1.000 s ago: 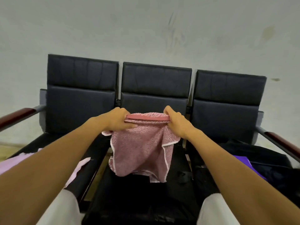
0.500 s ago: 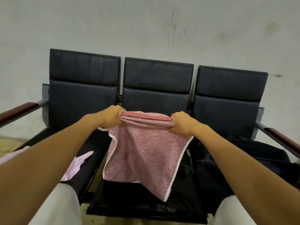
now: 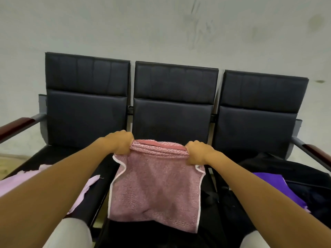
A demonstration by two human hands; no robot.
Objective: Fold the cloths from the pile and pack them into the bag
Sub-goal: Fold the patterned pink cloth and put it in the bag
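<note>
We are pinching the top corners of the pink cloth (image 3: 155, 187) with our left hand (image 3: 119, 144) and right hand (image 3: 198, 152), letting it hang over the middle seat (image 3: 172, 115), soft, light, best gripped at its hemmed edges.

A black three-seat bench (image 3: 86, 113) — lilac cloths (image 3: 16, 181) on its left seat, dark bag (image 3: 295, 169) on its right.

Pink cloth (image 3: 154, 190) hanging folded, lilac pile (image 3: 16, 181) left, dark bag (image 3: 308, 178) right
</note>
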